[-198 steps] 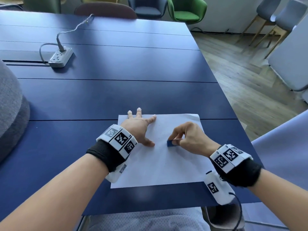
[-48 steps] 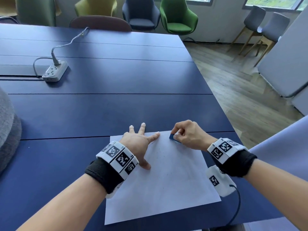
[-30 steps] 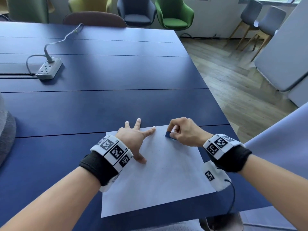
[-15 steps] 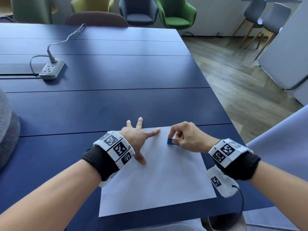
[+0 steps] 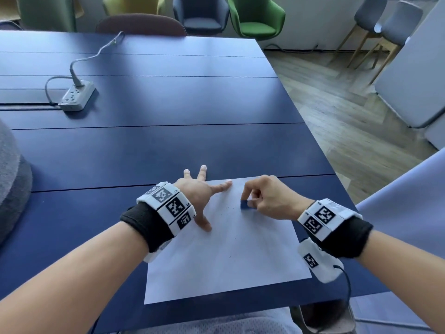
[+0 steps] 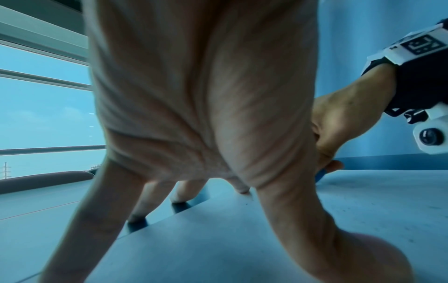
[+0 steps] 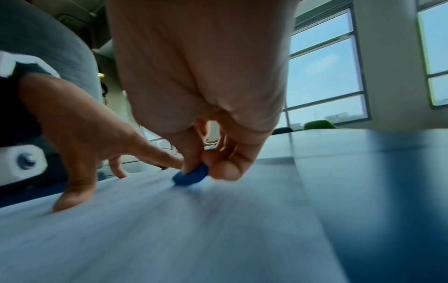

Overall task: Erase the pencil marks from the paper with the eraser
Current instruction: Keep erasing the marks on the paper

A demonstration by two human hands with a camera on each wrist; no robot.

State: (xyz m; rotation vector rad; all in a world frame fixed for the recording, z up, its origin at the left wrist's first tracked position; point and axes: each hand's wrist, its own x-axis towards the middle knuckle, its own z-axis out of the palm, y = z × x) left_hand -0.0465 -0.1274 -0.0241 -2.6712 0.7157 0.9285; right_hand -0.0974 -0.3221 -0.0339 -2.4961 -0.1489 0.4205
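A white sheet of paper (image 5: 231, 256) lies on the dark blue table (image 5: 154, 145) near its front edge. My left hand (image 5: 199, 196) presses flat on the sheet's upper left part with fingers spread; two fingertips reach past the paper's far edge. My right hand (image 5: 262, 198) pinches a small blue eraser (image 5: 246, 205) between thumb and fingers and holds it down on the paper's upper middle. In the right wrist view the eraser (image 7: 191, 176) touches the sheet (image 7: 169, 229), which is blurred. Small dark specks dot the paper (image 6: 363, 210); pencil marks are too faint to make out.
A grey power strip (image 5: 77, 97) with its cable lies at the table's far left. A grey cushioned shape (image 5: 12, 184) sits at the left edge. Chairs (image 5: 256, 18) stand beyond the far end of the table. Wooden floor (image 5: 349, 121) lies to the right.
My right hand has slid the eraser from the paper's far edge a little toward me across the sheet. The left hand stays pressed on the paper.
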